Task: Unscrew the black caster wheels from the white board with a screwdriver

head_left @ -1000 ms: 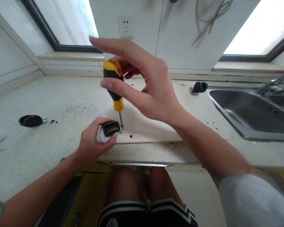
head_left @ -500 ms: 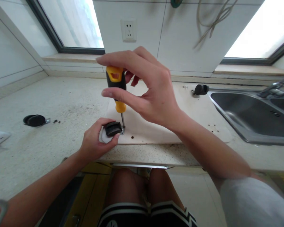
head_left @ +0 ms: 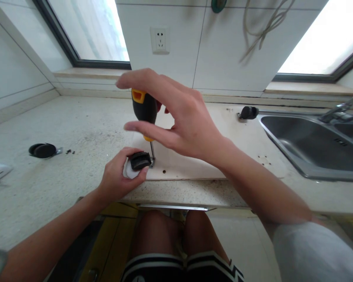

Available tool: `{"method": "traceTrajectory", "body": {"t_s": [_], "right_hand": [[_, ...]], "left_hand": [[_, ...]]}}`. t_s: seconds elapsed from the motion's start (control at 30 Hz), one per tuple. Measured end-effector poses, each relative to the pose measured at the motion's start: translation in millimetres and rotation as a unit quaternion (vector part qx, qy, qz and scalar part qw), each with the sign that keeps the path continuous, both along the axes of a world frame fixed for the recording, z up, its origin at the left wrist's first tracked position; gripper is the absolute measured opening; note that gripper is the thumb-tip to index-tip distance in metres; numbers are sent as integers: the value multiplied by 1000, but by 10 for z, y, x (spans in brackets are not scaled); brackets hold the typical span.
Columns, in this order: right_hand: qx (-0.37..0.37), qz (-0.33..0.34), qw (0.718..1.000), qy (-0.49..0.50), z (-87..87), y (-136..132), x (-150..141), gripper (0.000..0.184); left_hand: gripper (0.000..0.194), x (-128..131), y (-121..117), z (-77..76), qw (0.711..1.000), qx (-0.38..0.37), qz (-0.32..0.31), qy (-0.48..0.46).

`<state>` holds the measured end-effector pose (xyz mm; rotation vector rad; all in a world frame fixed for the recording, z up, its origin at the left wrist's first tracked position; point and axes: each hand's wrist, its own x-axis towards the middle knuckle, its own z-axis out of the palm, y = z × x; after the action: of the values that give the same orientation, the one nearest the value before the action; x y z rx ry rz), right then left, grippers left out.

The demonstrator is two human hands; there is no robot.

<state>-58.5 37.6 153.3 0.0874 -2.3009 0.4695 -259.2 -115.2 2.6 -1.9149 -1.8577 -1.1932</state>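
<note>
My left hand (head_left: 113,174) is closed around a black caster (head_left: 140,161), fingers behind and thumb in front, keeping it on the near left corner of a white board (head_left: 191,166) that lies flat on the bench (head_left: 85,117). The caster's small metal plate (head_left: 152,161) sticks out to the right, and the shaft of my yellow-and-black screwdriver (head_left: 145,109) comes down to it, the tool almost upright with a slight lean. My right hand (head_left: 190,121) is spread about the handle, index finger stretched over the top and thumb straight across the lower front; the other fingers are mostly hidden behind it, so I cannot tell whether they grip. A second caster (head_left: 248,112) sits at the board's far right corner, near the sink (head_left: 294,137). Well off to my left, a third caster (head_left: 42,150) lies on the bench, with a few small dark pieces (head_left: 68,151) just beside it.
</note>
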Motion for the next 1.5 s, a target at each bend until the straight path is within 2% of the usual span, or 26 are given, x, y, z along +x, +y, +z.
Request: {"method": "traceTrajectory", "body": {"t_s": [0.17,0.27,0.33,0.5,0.67,0.83,0.97,1.03,1.13,1.27,1.4,1.43,1.5], "right_hand": [[-14,2,1000,-16,-20,-6,-23,44],[-6,-67,998,-1,-25,16,-38,37],[-3,-87,996,-5,3,39,-24,34],[17,-24,998,-52,103,63,52,45],[27,-79,995,-60,118,45,60,40],[36,-49,995,-74,115,22,65,46],[43,-116,991,-53,102,14,66,38],[35,-103,993,-54,107,14,73,31],[34,-58,996,-58,131,5,88,40],[29,-147,985,-81,153,-14,96,24],[44,-93,991,-80,144,-9,97,31],[47,-93,992,-77,140,-4,96,33],[40,-126,988,-74,139,4,95,26]], "left_hand": [[35,-9,1,-7,1000,1,-1,-2],[35,-5,-4,-1,1000,-13,1,-17],[35,1,-9,8,999,-27,2,-27],[35,8,-15,14,999,-38,6,-35],[35,1,-12,4,999,-28,0,-23],[35,-3,-17,1,1000,-26,-4,-13],[36,0,-15,4,1000,-24,-6,-12],[36,0,-12,6,1000,-23,-9,-12],[35,0,-9,8,999,-24,-10,-18],[36,2,-12,9,999,-31,-4,-25],[36,6,-11,19,999,-35,-2,-35],[35,6,-10,21,999,-33,-3,-35],[35,2,-9,21,999,-32,-4,-33]]}}
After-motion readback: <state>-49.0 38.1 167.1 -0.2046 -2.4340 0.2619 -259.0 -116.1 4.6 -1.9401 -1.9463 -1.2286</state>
